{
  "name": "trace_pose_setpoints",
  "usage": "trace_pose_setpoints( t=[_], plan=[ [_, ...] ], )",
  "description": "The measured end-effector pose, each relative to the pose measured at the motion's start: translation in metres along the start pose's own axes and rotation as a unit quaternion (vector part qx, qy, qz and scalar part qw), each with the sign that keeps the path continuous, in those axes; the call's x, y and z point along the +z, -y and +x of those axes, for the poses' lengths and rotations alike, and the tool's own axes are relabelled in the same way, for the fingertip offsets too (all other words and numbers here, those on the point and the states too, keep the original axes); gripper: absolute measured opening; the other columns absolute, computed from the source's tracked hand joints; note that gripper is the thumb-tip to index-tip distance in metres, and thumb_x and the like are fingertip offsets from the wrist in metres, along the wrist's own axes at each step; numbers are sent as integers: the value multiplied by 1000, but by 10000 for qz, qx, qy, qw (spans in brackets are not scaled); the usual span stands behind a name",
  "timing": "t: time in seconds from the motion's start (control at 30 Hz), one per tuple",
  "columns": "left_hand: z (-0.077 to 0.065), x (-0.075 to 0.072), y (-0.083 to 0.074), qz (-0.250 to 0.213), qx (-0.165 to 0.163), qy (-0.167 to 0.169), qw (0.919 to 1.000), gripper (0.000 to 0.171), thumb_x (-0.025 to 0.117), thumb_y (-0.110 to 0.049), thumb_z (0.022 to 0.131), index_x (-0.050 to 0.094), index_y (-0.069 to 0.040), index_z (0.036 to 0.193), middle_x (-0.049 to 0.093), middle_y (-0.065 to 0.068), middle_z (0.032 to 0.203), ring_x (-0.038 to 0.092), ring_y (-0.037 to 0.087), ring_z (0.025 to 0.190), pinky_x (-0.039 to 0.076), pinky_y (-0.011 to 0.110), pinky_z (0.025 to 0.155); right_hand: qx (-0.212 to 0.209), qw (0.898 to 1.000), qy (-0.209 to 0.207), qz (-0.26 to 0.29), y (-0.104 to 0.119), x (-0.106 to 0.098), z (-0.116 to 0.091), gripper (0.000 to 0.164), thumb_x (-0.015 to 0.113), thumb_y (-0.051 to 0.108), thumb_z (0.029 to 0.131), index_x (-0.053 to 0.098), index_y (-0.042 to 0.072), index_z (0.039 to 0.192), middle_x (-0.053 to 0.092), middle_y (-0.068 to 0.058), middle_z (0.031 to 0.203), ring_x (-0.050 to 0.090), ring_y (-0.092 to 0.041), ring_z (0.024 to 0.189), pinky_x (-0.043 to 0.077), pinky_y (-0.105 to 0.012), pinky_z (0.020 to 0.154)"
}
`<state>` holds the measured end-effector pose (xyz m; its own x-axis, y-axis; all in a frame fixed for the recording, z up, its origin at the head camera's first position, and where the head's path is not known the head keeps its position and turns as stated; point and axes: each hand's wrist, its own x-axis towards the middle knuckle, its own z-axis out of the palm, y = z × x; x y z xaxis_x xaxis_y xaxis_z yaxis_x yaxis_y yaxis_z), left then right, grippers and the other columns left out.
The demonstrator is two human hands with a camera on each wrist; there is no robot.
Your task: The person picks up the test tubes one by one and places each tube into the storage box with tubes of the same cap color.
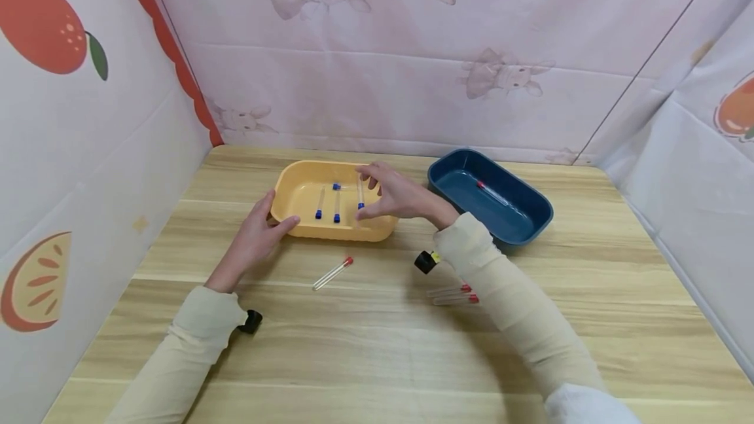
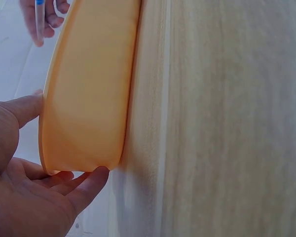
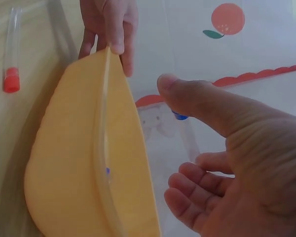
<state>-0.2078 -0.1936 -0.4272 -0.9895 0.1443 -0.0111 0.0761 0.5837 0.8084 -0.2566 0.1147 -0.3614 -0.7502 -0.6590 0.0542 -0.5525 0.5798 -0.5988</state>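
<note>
My left hand [image 1: 258, 233] grips the left end of a yellow plastic tray [image 1: 336, 233], thumb over the rim and fingers against the outer wall. Above the tray's right part, my right hand [image 1: 403, 195] holds a clear test tube [image 1: 360, 190] with a blue cap between thumb and fingers. The blue cap [image 3: 180, 117] shows beside the thumb in the right wrist view. Inside the tray lie several blue-capped test tubes [image 1: 337, 205]. A red-capped test tube [image 1: 333, 273] lies on the table in front of the tray.
A dark blue tray [image 1: 524, 231] stands at the right with a red-capped tube [image 1: 493, 194] inside. More red-capped tubes [image 1: 450, 295] lie on the wooden table [image 1: 353, 358] beside the right forearm. Printed cloth walls [image 1: 377, 103] border the table at the back and sides.
</note>
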Motion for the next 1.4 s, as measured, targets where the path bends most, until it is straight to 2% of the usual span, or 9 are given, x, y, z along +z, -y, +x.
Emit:
trace_pose_setpoints(
  t=[0.27,0.6,0.73,1.1,1.4],
  plan=[
    [-1,1,0,-3,49,-28,10000,89,62,-31,106,2,4,163,8,28,168,21,43,152,29,53,120,227,9997,49,40,-8,7,12,93,86,30,86,36,-1,157,50,-16,140,51,-37,125,52,-39,95],
    [-2,0,0,-6,-4,-35,10000,90,62,-33,106,3,3,163,9,28,168,21,43,153,27,54,121,174,9996,171,-131,-16,17,28,89,87,28,85,39,-4,153,56,-18,135,57,-32,118,52,-38,95],
    [-2,0,0,-12,4,-39,10000,90,62,-32,106,3,3,163,9,28,168,21,43,153,27,53,121,309,9990,285,-142,-18,21,32,93,87,28,85,36,-6,155,56,-19,137,57,-31,118,53,-37,95],
    [-1,0,-2,45,42,-48,10000,90,61,-33,106,2,4,163,9,29,168,22,43,152,28,53,120,810,9935,528,-600,-22,29,44,95,88,35,85,37,-2,156,52,-16,139,55,-27,115,51,-37,99],
    [-1,0,-1,56,21,-71,10000,90,63,-31,105,3,5,163,9,29,168,20,43,153,26,53,121,905,9896,695,-876,-21,37,50,93,87,33,86,37,-1,157,52,-16,134,56,-26,117,50,-37,101]
  ],
)
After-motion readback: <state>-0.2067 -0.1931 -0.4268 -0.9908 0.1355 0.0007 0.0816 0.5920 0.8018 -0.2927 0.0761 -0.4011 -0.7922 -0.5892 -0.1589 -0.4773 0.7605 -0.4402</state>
